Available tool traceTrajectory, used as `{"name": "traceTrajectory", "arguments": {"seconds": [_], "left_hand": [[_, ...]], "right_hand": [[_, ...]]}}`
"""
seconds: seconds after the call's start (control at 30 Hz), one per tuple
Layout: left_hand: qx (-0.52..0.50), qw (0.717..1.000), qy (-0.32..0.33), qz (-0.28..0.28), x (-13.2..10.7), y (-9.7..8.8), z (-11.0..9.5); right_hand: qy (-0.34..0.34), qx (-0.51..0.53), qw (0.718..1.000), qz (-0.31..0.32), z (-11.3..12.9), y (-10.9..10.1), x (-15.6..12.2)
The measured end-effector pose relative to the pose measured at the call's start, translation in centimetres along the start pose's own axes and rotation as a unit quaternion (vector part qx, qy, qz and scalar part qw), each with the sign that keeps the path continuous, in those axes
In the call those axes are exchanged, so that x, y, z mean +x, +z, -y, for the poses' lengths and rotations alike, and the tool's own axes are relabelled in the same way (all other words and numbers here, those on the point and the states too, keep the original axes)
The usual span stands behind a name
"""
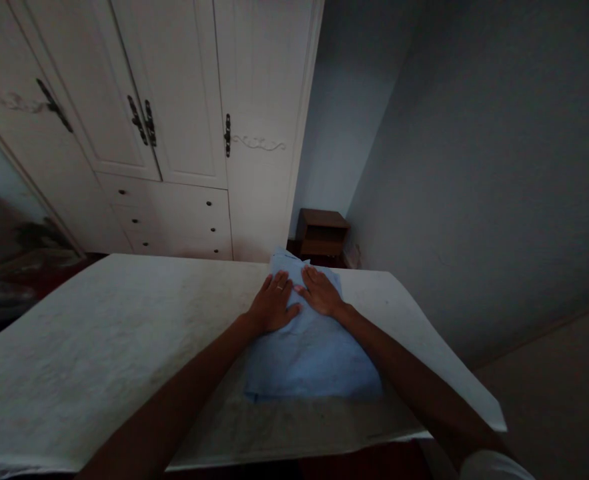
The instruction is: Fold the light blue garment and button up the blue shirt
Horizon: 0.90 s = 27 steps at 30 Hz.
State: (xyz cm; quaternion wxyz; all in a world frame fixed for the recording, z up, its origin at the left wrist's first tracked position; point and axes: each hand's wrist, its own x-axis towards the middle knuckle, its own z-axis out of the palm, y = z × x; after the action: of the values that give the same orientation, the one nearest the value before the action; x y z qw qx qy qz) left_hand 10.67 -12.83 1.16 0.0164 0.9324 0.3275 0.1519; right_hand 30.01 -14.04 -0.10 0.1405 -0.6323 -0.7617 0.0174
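Note:
A light blue cloth (314, 360) lies folded flat on a white-covered table (109, 333), its far end reaching the table's back edge. My left hand (273, 305) rests palm down on the cloth's far part, fingers stretched out, a ring on one finger. My right hand (320, 291) lies flat beside it on the same cloth, fingers extended, thumbs nearly touching. Neither hand grips anything.
A white wardrobe (184, 120) with dark handles and drawers stands behind the table. A small brown nightstand (321, 233) sits in the corner by the grey wall (474, 187). Dark clutter lies at the far left (4, 253).

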Motion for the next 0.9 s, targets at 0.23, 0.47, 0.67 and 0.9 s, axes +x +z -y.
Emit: {"name": "traceTrajectory", "arguments": {"seconds": [0.23,0.47,0.67,0.9], "left_hand": [[-0.012,1.0,0.003,0.003,-0.2,0.4,0.3],[-0.149,0.985,-0.012,-0.087,-0.2,1.3,1.8],[-0.28,0.919,-0.215,-0.177,-0.4,0.5,3.3],[-0.405,0.825,-0.392,-0.051,1.3,-2.6,4.2]], "right_hand": [[0.01,0.002,1.0,-0.015,-0.5,0.6,-0.2],[0.027,0.028,0.998,-0.04,0.0,-0.7,-0.9],[0.261,0.204,0.937,-0.11,-2.3,-3.7,-2.2],[0.35,0.437,0.827,0.046,-6.1,-7.2,-4.4]]}}
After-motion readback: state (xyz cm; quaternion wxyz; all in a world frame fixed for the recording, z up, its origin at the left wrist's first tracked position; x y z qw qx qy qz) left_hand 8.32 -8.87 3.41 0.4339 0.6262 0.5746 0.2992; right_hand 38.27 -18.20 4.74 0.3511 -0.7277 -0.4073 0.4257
